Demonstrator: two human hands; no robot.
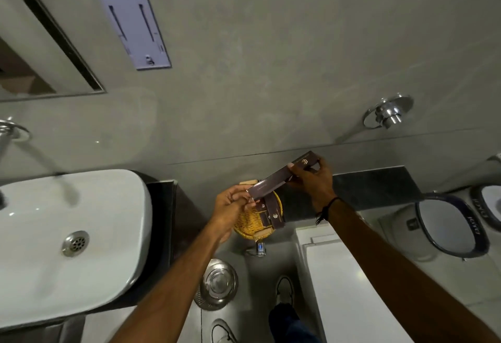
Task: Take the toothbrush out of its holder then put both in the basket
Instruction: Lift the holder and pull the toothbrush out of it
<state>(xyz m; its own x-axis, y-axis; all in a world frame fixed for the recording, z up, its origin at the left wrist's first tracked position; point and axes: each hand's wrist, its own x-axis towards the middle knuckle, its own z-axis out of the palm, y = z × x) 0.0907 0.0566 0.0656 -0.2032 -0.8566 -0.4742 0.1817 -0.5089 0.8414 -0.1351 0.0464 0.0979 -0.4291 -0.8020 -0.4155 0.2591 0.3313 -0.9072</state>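
While a long, dark brown toothbrush holder (282, 177) is held slanted above the woven basket (250, 224), its upper right end is clamped in the grip of the right hand (311, 180), with the thumb laid on the printed top face and the other fingers wrapped behind. Its lower left end is met by the left hand (230, 204), whose fingertips are pinched together at the mouth of the sleeve; whether the toothbrush itself is caught between them cannot be told, since nothing of it is seen outside the box. A dark thread band (326, 208) is worn on the right wrist. Several small brown boxes (271, 214) of the same make are seen lying in the basket, which is set on a grey surface (376, 188) against the wall, between the white washbasin (67, 237) on the left and a white toilet cistern (349, 283) on the right. Lower down, a round steel bin lid (217, 283) and a shoe (284, 289) are seen on the floor, and a chrome fitting (390, 113) is fixed to the grey wall above.
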